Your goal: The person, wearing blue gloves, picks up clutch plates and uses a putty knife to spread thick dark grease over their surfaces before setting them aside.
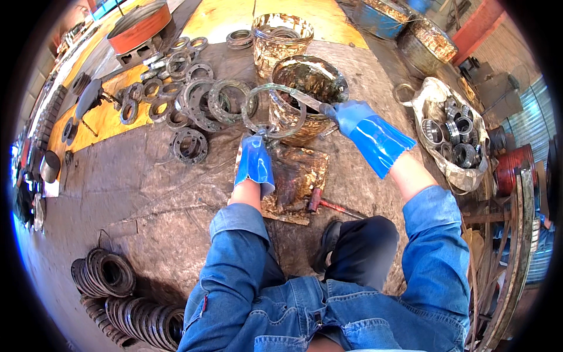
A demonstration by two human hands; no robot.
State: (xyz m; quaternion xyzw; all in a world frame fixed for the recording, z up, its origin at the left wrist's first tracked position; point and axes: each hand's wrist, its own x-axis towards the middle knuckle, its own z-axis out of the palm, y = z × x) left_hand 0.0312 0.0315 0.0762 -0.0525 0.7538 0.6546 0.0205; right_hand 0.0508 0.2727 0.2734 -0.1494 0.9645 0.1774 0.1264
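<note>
Working the tool (307, 102) over the ring (261, 89) goes best, I would judge, if you pinch the low edge firmly, so that the rim cannot swing away when the blade presses on it. Lay the blade flat to the face and follow the curve in short, light strokes, turning the ring a little at a time instead of reaching across it. Staying over the bucket (316, 70) seems wise, as drips would then have somewhere to fall, and a loose grip on a slick edge could let the ring drop. Your left hand (254, 158), gloved in blue, has its fingers closed on the ring's lower edge, so the ring stands above those fingers, tilted up, its opening toward you and partly in front of the bucket. Your right hand (352, 117), gloved too, has its fingers wrapped round the tool's handle, to the right of the ring and apart from it. The blade points left and overlaps the upper right of the rim; whether it touches there, you cannot tell from this angle. Below, between you and the bucket, a stained board (299, 170) lies on the floor, with a hammer (315, 200) at its near right edge.
</note>
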